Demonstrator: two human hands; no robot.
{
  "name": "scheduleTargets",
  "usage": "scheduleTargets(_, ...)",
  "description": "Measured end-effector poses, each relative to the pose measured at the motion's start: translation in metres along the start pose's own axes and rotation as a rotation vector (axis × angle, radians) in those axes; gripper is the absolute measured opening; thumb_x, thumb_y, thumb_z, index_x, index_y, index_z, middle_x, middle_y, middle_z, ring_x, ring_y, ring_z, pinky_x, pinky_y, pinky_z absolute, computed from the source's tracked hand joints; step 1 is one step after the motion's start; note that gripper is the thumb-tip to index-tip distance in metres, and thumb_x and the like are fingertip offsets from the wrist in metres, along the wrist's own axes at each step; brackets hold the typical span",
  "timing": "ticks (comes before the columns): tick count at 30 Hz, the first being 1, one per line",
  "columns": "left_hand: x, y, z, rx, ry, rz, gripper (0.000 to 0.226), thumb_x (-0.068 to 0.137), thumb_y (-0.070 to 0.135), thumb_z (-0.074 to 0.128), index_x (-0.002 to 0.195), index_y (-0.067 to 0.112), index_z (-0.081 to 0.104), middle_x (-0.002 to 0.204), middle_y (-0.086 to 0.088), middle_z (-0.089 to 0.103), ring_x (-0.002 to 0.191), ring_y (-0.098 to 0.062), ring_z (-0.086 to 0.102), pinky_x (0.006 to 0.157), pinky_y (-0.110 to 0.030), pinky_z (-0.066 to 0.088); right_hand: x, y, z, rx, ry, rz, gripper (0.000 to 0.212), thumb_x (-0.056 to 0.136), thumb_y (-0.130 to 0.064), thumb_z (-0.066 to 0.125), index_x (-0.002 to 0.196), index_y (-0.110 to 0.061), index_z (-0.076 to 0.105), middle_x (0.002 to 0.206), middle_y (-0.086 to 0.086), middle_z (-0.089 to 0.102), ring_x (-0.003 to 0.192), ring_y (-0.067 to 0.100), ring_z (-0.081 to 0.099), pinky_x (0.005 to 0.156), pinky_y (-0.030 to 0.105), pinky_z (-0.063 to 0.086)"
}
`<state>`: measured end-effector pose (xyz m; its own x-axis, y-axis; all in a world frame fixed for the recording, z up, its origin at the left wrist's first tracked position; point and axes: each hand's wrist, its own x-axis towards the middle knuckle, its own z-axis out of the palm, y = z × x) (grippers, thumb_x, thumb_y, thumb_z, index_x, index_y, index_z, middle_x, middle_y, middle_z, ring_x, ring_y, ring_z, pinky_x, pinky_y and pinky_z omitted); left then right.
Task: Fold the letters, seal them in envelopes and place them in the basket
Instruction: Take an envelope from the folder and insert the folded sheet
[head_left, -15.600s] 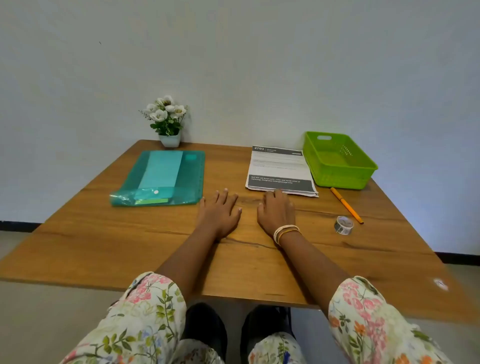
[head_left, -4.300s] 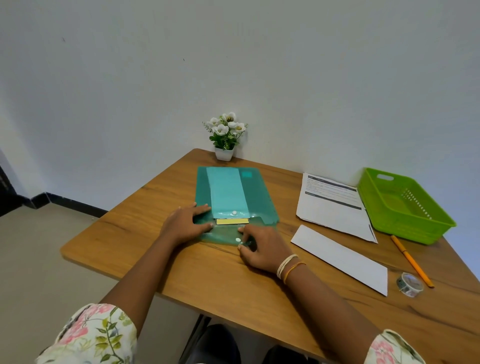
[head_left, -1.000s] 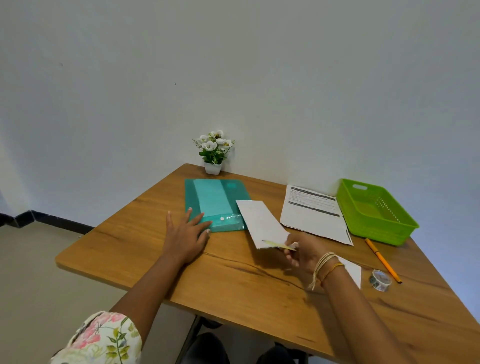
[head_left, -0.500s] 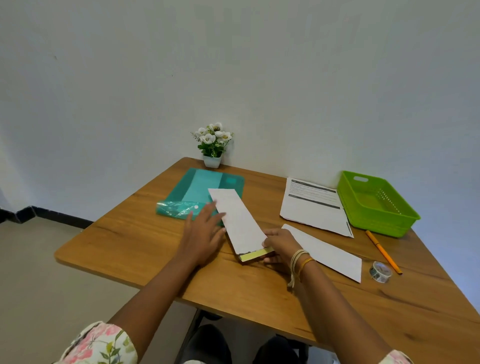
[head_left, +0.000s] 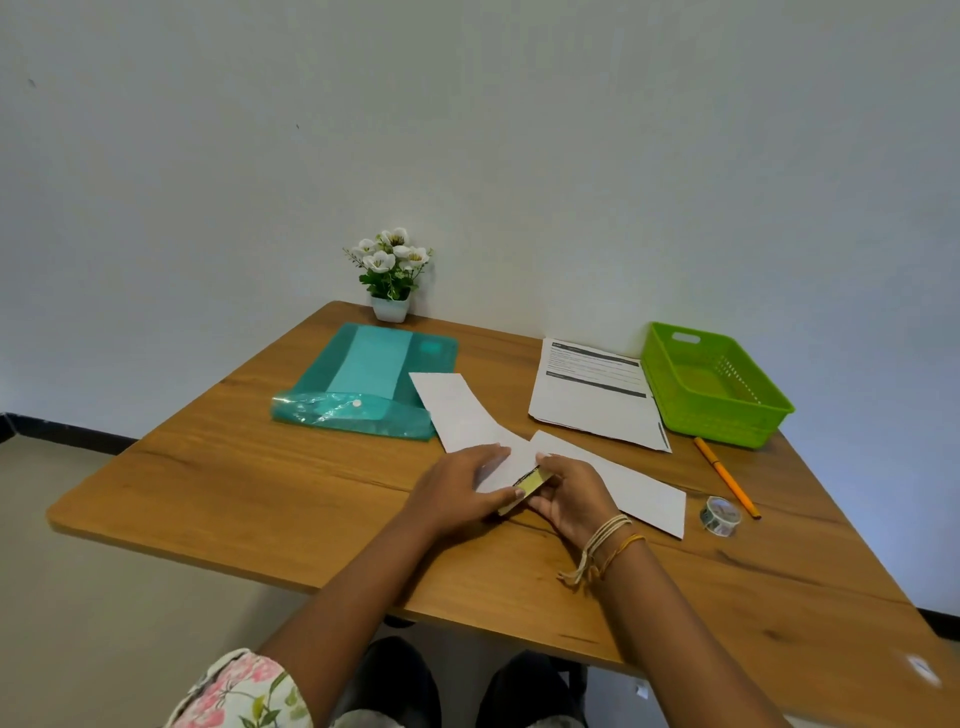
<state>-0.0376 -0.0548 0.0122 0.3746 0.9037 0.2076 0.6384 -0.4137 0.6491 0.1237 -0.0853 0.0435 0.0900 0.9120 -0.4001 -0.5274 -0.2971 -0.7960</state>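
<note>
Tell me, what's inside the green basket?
The green basket looks empty: only its own green floor and slotted walls show. No envelope is in it yet. The near wall hides a thin strip of the floor, so that bit cannot be seen.

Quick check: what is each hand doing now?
Left hand: open, fingers flat on the envelope.
Right hand: pinches the envelope's yellow-strip end.

The printed sheets (head_left: 592, 395) carry dark header bars and lines of text, too small to read.
</note>
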Motion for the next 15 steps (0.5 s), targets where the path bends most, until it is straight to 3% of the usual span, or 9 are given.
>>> scheduleTargets(4,0.0007,-0.0013,0.0008,-0.042,-0.001,-0.005,0.067,0.082,0.060,0.062,0.141,0.033,0.046,0.146,0.007,0.047,0.127,-0.015,0.047,0.093,-0.030,0.048,0.0000,0.0023,-0.0038,0.036,-0.042,-0.019,0.017,0.094,-0.004,0.050,0.108,0.005,0.055,0.102,0.023,0.064,0.096,0.033,0.065,0.074,0.042,0.060)
scheduleTargets(15,0.0004,-0.0065,0.0022,-0.153,0.000,-0.022,0.058,0.085,0.060,0.052,0.137,0.034,0.051,0.143,0.006,0.050,0.124,-0.016,0.050,0.095,-0.038,0.051,-0.0056,0.0036,-0.0085,-0.038,-0.132,-0.078,0.016,0.096,-0.005,0.047,0.100,0.004,0.060,0.089,0.017,0.068,0.091,0.028,0.067,0.093,0.046,0.052)
